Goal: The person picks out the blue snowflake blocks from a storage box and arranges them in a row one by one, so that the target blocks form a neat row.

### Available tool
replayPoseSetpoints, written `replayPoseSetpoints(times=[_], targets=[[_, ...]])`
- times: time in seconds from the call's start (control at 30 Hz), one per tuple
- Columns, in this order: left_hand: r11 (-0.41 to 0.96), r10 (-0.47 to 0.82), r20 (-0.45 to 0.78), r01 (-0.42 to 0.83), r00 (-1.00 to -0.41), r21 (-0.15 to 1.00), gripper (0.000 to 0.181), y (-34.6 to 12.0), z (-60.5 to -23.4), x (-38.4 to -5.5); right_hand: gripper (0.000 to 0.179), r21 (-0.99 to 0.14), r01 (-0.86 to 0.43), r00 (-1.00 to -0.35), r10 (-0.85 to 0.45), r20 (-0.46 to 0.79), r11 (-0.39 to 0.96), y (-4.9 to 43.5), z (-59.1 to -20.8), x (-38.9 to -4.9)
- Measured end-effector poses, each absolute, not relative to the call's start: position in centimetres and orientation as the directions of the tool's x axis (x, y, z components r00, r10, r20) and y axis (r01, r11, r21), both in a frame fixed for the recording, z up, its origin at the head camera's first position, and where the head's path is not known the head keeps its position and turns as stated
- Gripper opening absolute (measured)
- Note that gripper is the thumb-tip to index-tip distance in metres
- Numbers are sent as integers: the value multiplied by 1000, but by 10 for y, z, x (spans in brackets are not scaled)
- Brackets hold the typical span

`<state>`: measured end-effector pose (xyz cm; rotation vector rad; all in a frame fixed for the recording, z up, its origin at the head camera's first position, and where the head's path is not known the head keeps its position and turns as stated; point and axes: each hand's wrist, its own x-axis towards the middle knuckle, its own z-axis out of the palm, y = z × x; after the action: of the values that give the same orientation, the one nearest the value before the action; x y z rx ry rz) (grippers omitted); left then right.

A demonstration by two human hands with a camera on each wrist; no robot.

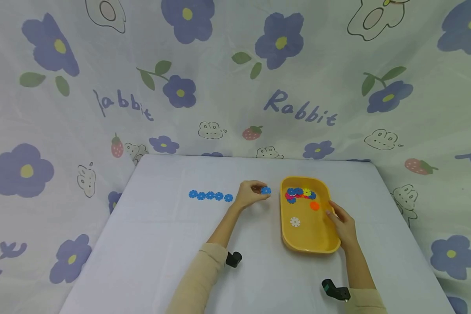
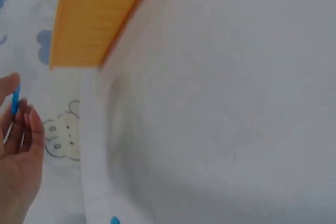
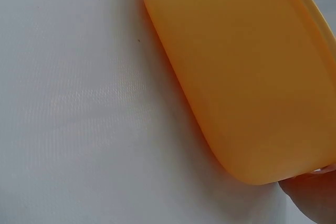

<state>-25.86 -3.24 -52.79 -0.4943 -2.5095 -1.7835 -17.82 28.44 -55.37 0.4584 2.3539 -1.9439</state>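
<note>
My left hand (image 1: 250, 195) pinches a blue snowflake-shaped plastic disc (image 1: 266, 190) between thumb and fingertips, just left of a yellow tray (image 1: 310, 245). The left wrist view shows that disc (image 2: 16, 99) edge-on, with the other fingers loosely bent below it. On the tray's right side, my right hand (image 1: 344, 224) grips the rim, the thumb over the edge and the fingers along the outer wall. Inside the tray, blue, pink and yellow discs (image 1: 294, 192) bunch at the far end. An orange disc (image 1: 315, 206) and a white disc (image 1: 295, 222) lie nearer.
Several blue discs (image 1: 209, 195) lie in a row on the white table (image 1: 149, 244), left of my left hand. A patterned cloth (image 1: 227, 87) with flowers and rabbits hangs behind the table and at both sides. Small black cameras (image 1: 233, 259) sit at both wrists.
</note>
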Motion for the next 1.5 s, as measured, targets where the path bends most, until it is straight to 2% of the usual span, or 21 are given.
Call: replayPoseSetpoints(times=[0.2,0.43,0.67,0.77,1.03,1.5], targets=[[354,163,155,205,-974,913,29,-60,-548,-265,59,-955,244,-960,179,-213,168,285,-553,-177],[502,136,113,167,-984,849,28,-80,-569,-273,59,-953,245,-961,178,-213,178,285,-553,-177],[643,151,199,249,-968,724,27,-89,-579,-276,59,-954,241,-962,173,-211,180,285,-552,-176],[686,187,197,272,-962,674,28,-91,-579,-278,58,-956,232,-965,168,-203,178,284,-552,-176],[715,253,119,268,-960,646,30,-99,-574,-278,59,-956,233,-964,168,-204,177,284,-553,-176],[628,283,69,239,-957,741,32,-111,-572,-273,58,-959,221,-967,166,-192,178,284,-553,-176]])
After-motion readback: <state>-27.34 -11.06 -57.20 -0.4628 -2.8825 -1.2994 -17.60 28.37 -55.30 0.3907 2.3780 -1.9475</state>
